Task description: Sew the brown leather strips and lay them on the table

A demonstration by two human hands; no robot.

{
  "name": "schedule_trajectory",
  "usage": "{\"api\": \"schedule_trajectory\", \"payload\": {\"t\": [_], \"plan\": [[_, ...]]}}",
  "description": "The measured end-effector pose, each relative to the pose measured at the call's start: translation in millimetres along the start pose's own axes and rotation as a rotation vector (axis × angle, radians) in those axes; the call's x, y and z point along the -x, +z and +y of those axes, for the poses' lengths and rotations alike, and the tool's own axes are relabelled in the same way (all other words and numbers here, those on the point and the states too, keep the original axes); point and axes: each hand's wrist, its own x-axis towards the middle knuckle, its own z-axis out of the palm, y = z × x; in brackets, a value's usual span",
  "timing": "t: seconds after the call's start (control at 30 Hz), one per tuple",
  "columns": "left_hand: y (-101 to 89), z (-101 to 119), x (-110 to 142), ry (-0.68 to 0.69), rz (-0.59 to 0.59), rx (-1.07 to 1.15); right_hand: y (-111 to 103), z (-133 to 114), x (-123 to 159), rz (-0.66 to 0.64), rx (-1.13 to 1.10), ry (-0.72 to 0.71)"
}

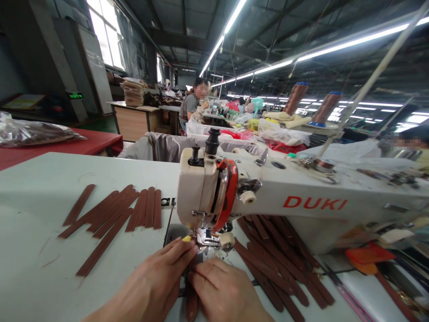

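Note:
A white DUKI sewing machine (301, 197) stands on the pale table (40, 192). Under its presser foot (209, 241) lies a brown leather strap (191, 304), running toward me. My left hand (154, 286) lies on the strap's left side, fingers stretched toward the needle, a yellow cap on one fingertip. My right hand (224, 290) presses the strap from the right, fingers curled and pinched on it just before the foot. Both hands touch each other over the strap.
Several brown straps (114, 214) lie fanned out left of the machine. A larger pile of straps (278, 264) lies under the machine arm at right. Two thread cones (296, 97) stand behind. Another person (192, 105) sits at a far table.

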Motion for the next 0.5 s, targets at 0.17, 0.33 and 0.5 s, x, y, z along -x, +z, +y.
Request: {"api": "schedule_trajectory", "payload": {"t": [0.17, 0.33, 0.5], "plan": [[2.8, 0.3, 1.7, -0.029, -0.002, 0.035, 2.2, 2.1, 0.0, 0.042, 0.006, -0.028], [0.3, 1.6, -0.6, -0.066, -0.027, 0.103, 5.8, 6.8, -1.1, 0.039, -0.033, -0.017], [-3.4, 3.6, -2.0, -0.058, -0.044, 0.142, -0.6, 7.2, 1.7, 0.114, -0.076, 0.032]]}}
